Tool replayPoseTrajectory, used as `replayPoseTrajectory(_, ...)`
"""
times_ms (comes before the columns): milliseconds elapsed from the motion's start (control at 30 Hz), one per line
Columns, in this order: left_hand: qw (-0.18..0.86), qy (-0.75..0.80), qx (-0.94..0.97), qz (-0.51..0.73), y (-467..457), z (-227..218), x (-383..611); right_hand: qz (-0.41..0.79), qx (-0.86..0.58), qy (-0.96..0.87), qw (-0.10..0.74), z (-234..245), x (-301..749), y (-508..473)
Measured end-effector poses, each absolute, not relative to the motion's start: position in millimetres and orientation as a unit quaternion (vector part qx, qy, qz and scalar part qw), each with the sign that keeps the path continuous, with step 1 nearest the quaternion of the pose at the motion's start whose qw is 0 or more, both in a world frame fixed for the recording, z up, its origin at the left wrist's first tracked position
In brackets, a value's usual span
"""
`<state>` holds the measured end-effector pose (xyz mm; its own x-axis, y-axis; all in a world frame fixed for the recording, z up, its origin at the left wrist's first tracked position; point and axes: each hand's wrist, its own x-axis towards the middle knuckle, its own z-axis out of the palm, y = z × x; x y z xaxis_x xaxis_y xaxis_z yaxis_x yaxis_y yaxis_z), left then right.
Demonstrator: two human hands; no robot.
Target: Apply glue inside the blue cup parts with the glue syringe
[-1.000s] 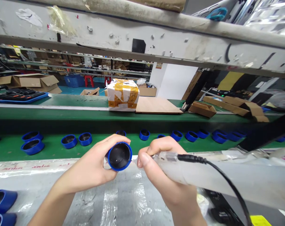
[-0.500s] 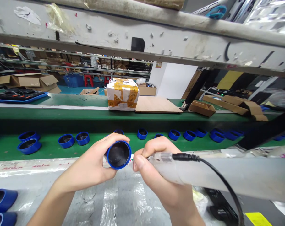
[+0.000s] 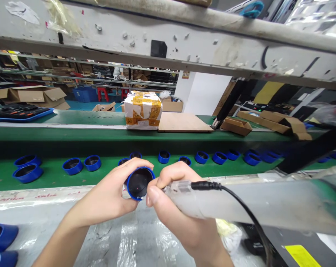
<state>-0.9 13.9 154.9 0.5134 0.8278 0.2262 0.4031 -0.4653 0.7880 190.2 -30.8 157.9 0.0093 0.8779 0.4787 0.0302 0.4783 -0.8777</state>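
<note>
My left hand [image 3: 109, 198] is wrapped round a blue round cap [image 3: 139, 183] with a black inside, its open mouth facing me. A small red dot shows inside the cap. My right hand [image 3: 175, 215] grips a clear pen-like tool [image 3: 181, 187] with a black cable [image 3: 240, 211] plugged into its back end. The tool's tip, hidden behind my thumb, points at the cap's rim. Both hands hover over plastic sheeting [image 3: 145, 237] on the bench.
Several more blue caps [image 3: 72, 165] lie in a row on the green conveyor belt [image 3: 53, 178]. A taped parcel [image 3: 142, 110], a cardboard sheet [image 3: 183, 123] and flat boxes [image 3: 236, 126] sit on the ledge behind. Two blue caps [image 3: 1, 241] lie at bottom left.
My right hand has moved left with the tool until its thumb meets the cap's rim. A red dot now shows inside the cap. The view has shifted slightly.
</note>
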Motion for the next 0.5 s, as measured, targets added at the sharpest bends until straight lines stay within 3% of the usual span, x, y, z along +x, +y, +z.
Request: replayPoseTrajectory(500, 0.379, 0.357, 0.802, 0.293, 12.7, 152.4, 8.3, 0.379, -0.345, -0.599, 0.615, 168.8, 186.2, -31.6)
